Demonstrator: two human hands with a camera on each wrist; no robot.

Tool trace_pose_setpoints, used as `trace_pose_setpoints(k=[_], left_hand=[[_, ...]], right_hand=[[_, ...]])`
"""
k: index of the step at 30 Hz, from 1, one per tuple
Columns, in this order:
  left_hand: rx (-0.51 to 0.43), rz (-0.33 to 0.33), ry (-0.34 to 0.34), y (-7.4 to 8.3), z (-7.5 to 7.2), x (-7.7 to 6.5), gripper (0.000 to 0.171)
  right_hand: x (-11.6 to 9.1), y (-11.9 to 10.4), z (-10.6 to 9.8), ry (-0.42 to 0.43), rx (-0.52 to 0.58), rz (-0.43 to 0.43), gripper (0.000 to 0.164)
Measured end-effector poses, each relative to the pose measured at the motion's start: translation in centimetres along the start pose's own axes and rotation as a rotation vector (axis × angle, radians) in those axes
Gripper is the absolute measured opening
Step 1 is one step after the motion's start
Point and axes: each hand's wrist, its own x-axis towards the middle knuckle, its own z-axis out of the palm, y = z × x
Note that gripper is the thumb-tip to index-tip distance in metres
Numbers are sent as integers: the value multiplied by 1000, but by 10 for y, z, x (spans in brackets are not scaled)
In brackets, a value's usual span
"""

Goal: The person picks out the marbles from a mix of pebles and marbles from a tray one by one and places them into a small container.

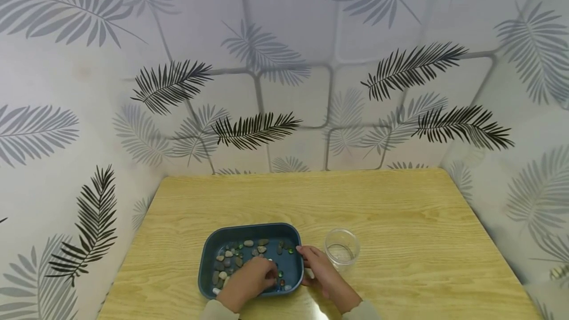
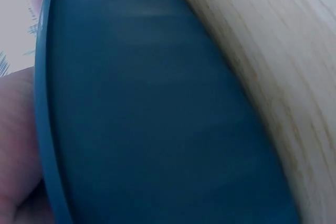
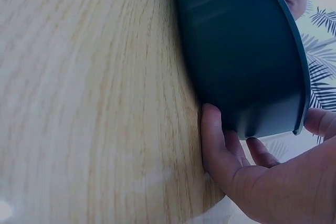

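Observation:
A dark blue rectangular tray sits on the table, holding several pebbles and small shiny pieces, some of them green. My left hand reaches over the near rim with its fingers bent down among the stones. Whether those fingertips pinch a stone is hidden, as the tray wall fills the left wrist view. At the tray's right end my right hand holds the rim and outer wall. In the right wrist view, the right hand's fingers lie against the outside near the table.
A clear round cup stands right of the tray, close to my right hand. The wooden table runs back to a leaf-patterned wall. Pebbles lie mostly toward the tray's left side.

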Motion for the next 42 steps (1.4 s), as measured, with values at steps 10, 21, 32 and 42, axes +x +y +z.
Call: trace_pose_setpoints(k=[10, 21, 32, 42], left_hand=[[-201, 60, 133, -8, -12, 6, 9], [-341, 100, 329, 12, -18, 11, 17], [-410, 139, 466, 38, -27, 22, 20], [-428, 149, 428, 55, -26, 38, 17]], right_hand=[[-6, -6, 2, -3, -12, -12, 51], [0, -2, 0, 14, -29, 16, 56], [-3, -4, 1, -13, -37, 5, 59], [-5, -2, 1, -13, -44, -28, 54]])
